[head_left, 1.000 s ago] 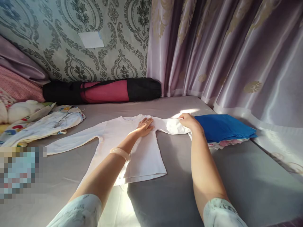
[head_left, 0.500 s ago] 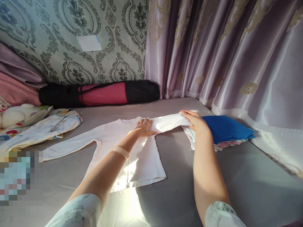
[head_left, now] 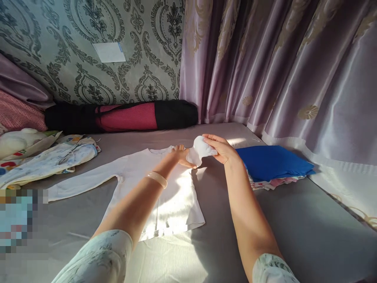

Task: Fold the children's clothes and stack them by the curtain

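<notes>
A white long-sleeved shirt lies spread on the grey bed sheet, its left-hand sleeve stretched out flat. My left hand presses on the shirt near the right-hand shoulder, fingers spread. The right-hand sleeve is lifted and curls back toward the shirt. Its cuff end is gripped by my right hand, thumb below and fingers on top. Part of the shirt is hidden under my left forearm, which wears a pale bangle.
To the right lies a stack of folded clothes with a blue one on top. Patterned clothes and a white plush toy are at the left. A black and pink long bag lies along the wall, beside purple curtains.
My right hand has moved left toward the shirt, bringing the cuff with it, so the sleeve that was stretched out now folds up. My left hand stays on the shoulder.
</notes>
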`<state>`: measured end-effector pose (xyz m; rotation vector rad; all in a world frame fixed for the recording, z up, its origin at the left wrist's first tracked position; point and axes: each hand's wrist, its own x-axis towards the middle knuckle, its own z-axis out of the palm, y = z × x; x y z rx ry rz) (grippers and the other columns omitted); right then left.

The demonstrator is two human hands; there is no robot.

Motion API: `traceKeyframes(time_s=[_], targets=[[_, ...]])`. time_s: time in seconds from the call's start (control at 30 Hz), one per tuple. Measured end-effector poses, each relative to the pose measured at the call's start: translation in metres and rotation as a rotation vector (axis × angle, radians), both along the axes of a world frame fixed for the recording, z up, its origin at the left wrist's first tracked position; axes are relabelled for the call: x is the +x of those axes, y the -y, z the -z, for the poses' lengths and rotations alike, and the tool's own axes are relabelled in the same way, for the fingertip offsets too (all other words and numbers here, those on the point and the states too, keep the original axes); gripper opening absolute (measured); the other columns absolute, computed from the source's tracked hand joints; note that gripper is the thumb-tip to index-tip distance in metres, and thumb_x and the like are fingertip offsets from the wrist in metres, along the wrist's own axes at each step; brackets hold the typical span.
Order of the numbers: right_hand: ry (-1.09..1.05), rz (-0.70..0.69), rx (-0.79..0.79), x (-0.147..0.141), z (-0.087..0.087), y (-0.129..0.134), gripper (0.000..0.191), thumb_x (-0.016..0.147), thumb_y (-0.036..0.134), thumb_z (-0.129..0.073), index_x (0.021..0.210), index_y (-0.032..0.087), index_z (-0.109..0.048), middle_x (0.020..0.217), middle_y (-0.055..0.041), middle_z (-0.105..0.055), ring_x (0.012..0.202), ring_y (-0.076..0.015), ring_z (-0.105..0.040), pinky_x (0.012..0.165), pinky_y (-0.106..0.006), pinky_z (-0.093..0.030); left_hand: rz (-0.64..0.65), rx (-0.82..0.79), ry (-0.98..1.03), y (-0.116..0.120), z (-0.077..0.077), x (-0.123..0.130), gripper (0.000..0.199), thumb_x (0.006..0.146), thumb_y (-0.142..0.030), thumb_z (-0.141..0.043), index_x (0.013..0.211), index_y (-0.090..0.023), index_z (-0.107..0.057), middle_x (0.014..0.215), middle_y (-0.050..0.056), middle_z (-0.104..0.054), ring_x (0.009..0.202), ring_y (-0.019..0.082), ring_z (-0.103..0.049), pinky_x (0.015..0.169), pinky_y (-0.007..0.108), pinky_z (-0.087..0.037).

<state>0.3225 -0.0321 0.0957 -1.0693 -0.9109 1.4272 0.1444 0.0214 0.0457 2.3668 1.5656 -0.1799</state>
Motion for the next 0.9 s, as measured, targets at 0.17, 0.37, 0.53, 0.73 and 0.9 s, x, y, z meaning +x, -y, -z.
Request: traceKeyframes(time_s=[0.17,0.37,0.53,0.73,0.9], targets=[[-0.008,0.052,-0.047,-0.023,0.006,-0.005,0.024,0.07,0.017,-0.079,0.092,0.019,-0.068,0.081,-0.0005,-0.071,0.066,-0.0107,-0.064,0.052,-0.019,-0.05,-0.097,-0.033,0.334,0.011,0.003,-0.024,0.092,0.059,-0.066,-0.074,0.138,-0.025,-0.051,0.148,0.016,-0.046,0.137,0.04,-0.04,0.104,0.046,-0.041],[0.139,0.037,0.017,-0.065,0.026,-0.003,0.035,0.084,0.027,-0.068,0.118,0.019,-0.062,0.113,-0.0066,-0.07,0.086,-0.0142,-0.068,0.071,-0.025,-0.057,-0.577,-0.262,1.129,0.03,0.014,-0.079,0.057,0.085,-0.057,-0.06,0.123,-0.014,-0.056,0.119,0.017,-0.066,0.1,0.024,-0.068,0.083,0.032,-0.054],[0.161,-0.419,0.038,-0.101,0.045,0.014,0.058,0.095,0.045,-0.055,0.146,0.023,-0.041,0.145,-0.0105,-0.054,0.117,-0.0183,-0.063,0.103,-0.036,-0.047,-0.822,-0.376,1.399,0.043,0.021,-0.108,0.059,0.095,-0.062,-0.037,0.121,-0.012,-0.056,0.095,0.014,-0.072,0.083,0.022,-0.071,0.074,0.034,-0.057],[0.193,-0.315,-0.015,-0.079,0.035,0.005,0.053,0.103,0.049,-0.029,0.143,0.018,-0.044,0.144,-0.0164,-0.054,0.122,-0.0206,-0.06,0.103,-0.037,-0.046,-0.849,-0.301,1.374,0.047,0.03,-0.115,0.067,0.085,-0.053,-0.06,0.139,-0.016,-0.044,0.098,0.011,-0.071,0.093,0.022,-0.069,0.074,0.029,-0.054],[0.275,-0.05,-0.016,-0.043,0.028,-0.008,0.055,0.104,0.043,-0.015,0.137,0.014,-0.047,0.14,-0.0179,-0.057,0.117,-0.0196,-0.063,0.094,-0.034,-0.052,-0.599,-0.206,1.311,0.049,0.036,-0.12,0.083,0.059,-0.032,-0.075,0.138,-0.019,-0.049,0.09,0.003,-0.068,0.08,0.018,-0.065,0.073,0.028,-0.051]])
